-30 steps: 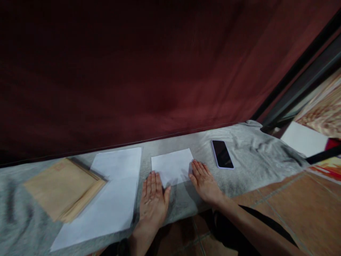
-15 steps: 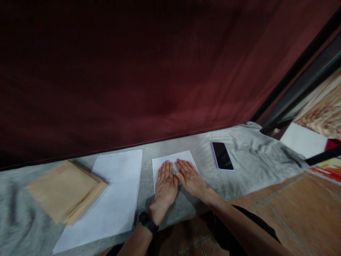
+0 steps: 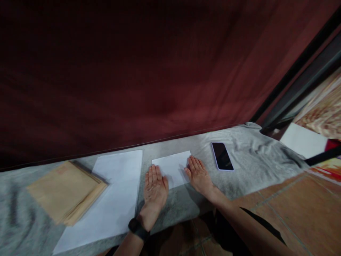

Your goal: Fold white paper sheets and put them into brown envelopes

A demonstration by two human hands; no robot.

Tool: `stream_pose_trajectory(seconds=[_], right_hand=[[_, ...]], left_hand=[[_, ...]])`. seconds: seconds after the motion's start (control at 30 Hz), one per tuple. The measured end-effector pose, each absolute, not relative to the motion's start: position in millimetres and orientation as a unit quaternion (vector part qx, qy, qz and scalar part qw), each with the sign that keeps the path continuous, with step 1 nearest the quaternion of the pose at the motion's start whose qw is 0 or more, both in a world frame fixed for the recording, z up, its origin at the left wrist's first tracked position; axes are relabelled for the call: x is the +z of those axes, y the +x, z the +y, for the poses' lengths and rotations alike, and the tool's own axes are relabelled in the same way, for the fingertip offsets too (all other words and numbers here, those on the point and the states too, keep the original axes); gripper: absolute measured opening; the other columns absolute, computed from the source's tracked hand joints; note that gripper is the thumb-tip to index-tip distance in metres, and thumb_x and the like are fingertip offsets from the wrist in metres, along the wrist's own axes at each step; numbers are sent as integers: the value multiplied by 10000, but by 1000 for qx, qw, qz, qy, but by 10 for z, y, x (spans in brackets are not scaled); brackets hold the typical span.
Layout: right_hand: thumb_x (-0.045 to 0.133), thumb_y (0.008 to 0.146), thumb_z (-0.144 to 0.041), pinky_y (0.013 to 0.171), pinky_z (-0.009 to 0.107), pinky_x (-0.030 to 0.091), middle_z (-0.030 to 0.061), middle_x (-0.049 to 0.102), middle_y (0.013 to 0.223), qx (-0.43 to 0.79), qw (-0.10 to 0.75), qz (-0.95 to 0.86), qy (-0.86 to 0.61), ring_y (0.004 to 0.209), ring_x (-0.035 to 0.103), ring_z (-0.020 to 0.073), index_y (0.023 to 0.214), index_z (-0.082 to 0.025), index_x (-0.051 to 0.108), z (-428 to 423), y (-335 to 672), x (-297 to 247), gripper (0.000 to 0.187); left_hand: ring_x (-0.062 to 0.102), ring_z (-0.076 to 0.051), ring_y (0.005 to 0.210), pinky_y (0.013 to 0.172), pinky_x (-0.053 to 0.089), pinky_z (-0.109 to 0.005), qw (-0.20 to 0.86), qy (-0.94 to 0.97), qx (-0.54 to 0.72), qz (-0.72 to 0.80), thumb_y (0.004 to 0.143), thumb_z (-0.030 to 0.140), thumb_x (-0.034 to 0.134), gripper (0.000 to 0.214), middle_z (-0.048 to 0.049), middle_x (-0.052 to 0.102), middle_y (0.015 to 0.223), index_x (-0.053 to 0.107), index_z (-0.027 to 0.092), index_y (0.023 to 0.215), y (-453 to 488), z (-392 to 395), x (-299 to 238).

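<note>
A small white sheet of paper [image 3: 174,169], perhaps folded, lies flat on the grey cloth between my hands. My left hand [image 3: 156,186] rests over its left edge, palm down, with the fingers stretched out and held side by side. At its right edge lies my right hand [image 3: 198,176], also flat with fingers extended and the thumb on the paper. Neither hand grips anything. Part of each side edge of the paper is hidden beneath the hands. A dark band sits on my left wrist.
Large white sheets [image 3: 119,188] lie to the left, partly under a stack of brown envelopes [image 3: 64,188]. On the right is a phone [image 3: 223,156] in a pale purple case. The grey cloth [image 3: 245,153] covers the surface, which meets a dark red curtain [image 3: 160,89] behind.
My hands have slid apart from the middle of the small paper to its left and right edges, uncovering its centre. The paper, envelopes and phone stay where they were.
</note>
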State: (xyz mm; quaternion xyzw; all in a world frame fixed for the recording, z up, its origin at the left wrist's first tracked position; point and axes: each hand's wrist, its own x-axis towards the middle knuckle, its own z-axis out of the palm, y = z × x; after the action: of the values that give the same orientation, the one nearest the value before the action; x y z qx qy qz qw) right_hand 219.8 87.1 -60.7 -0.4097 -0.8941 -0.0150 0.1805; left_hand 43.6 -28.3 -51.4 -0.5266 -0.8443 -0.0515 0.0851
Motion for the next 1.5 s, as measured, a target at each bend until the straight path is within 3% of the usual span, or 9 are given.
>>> stream_pose_trajectory(seconds=[0.1,0.23,0.37,0.7,0.97,1.4,1.5], right_hand=[[295,1075,-368,1191,494,308,212,478,1503,7,180,-884,-432,1426,426,307,1452,-15,494,905,2163,-548,554],[225,1088,-374,1198,463,321,135,443,1548,68,187,-903,-381,1457,384,254,1503,-84,442,930,2021,-415,552],[198,1093,-374,1207,428,317,94,428,1566,112,186,-921,-324,1466,369,224,1501,-116,453,920,1856,-368,546],[273,1085,-339,1199,456,307,116,447,1550,68,172,-929,-321,1449,395,244,1485,-129,482,920,1714,-512,498],[320,1074,-382,1175,452,330,133,462,1535,8,195,-911,-362,1431,422,265,1498,-121,464,978,1800,-617,518],[323,1069,-407,1191,523,294,194,424,1546,-5,185,-893,-410,1457,376,308,1528,-59,389,1092,2215,-649,580],[314,1069,-399,1200,535,281,199,399,1560,1,188,-894,-406,1473,346,310,1541,-50,358,1019,2293,-568,589]], left_hand=[[346,-341,1472,1220,276,-511,96,-531,-63,-840,954,251,347,591,-283,404,1533,427,-74,1442,436,-259,-474],[311,-281,1496,1228,286,-480,109,-601,-110,-784,961,203,302,580,-202,386,1578,373,2,1500,517,-105,-458],[315,-256,1496,1222,306,-482,89,-647,-129,-746,958,187,281,597,-187,405,1575,313,29,1533,576,66,-532],[301,-274,1500,1214,310,-495,79,-620,-107,-773,952,168,268,573,-199,427,1559,405,21,1489,547,158,-629],[272,-269,1513,1233,266,-455,70,-570,-93,-813,959,218,296,591,-202,378,1585,369,1,1504,420,56,-530],[315,-317,1490,1216,292,-495,85,-520,-81,-846,954,265,340,606,-253,397,1551,396,-39,1475,277,-199,-529],[286,-313,1502,1217,292,-523,108,-540,-122,-826,957,243,331,614,-256,391,1556,336,-31,1505,371,-286,-500]])
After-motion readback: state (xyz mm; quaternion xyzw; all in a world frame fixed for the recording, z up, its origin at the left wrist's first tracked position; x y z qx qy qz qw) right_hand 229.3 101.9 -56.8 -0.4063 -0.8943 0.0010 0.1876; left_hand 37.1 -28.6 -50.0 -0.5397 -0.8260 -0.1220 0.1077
